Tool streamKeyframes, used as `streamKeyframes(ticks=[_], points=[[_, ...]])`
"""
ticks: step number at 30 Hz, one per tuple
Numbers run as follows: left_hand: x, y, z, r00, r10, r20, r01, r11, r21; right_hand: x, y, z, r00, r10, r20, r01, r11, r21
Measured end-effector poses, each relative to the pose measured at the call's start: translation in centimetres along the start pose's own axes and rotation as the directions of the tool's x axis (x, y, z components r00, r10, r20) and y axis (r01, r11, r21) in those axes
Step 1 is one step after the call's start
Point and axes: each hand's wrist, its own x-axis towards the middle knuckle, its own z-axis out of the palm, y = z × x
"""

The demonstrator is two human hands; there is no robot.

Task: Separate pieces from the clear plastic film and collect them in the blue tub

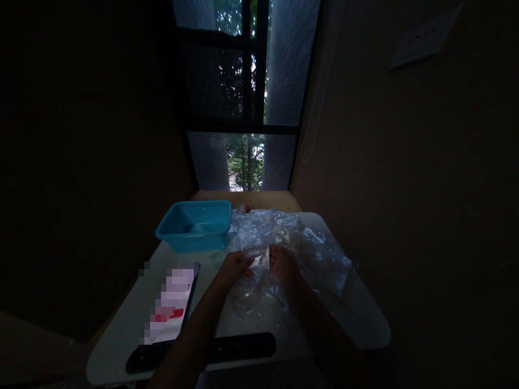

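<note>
Over the middle of a white table (239, 324), both my hands are closed on one piece of clear plastic film (261, 261). My left hand (236, 267) pinches its left side, thumb on top. My right hand (284, 265) grips the right side with curled fingers. The film looks like a small bag, but the dim light hides its exact kind. Beneath and beyond my hands spreads a loose heap of crinkled clear plastic (316, 256), some of it between my forearms.
A blue plastic basin (203, 243) stands at the back left. A lit tablet or phone (174, 302) leans in a black slot (243, 347) along the front edge. Behind the heap lies a small reddish object (245, 208). Walls flank both sides, with a window (243, 129) ahead.
</note>
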Motion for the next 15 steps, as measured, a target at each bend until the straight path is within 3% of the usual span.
streamKeyframes(ticks=[5, 10, 15], points=[[0.0, -0.2, -0.1, 1.0, 0.015, 0.022, -0.014, 1.0, -0.028, 0.0, 0.5, -0.2, 0.999, -0.012, 0.034, 0.012, 1.0, 0.004], [-0.3, 0.3, -0.1, 0.999, 0.003, 0.046, -0.002, 0.999, -0.032, 0.5, 1.0, -0.5, 0.996, -0.069, -0.048, 0.066, 0.996, -0.059], [-0.5, 0.6, -0.1, 0.997, 0.045, 0.068, -0.046, 0.999, 0.019, 0.5, 1.0, -0.5, 0.997, -0.066, -0.031, 0.062, 0.991, -0.116]])
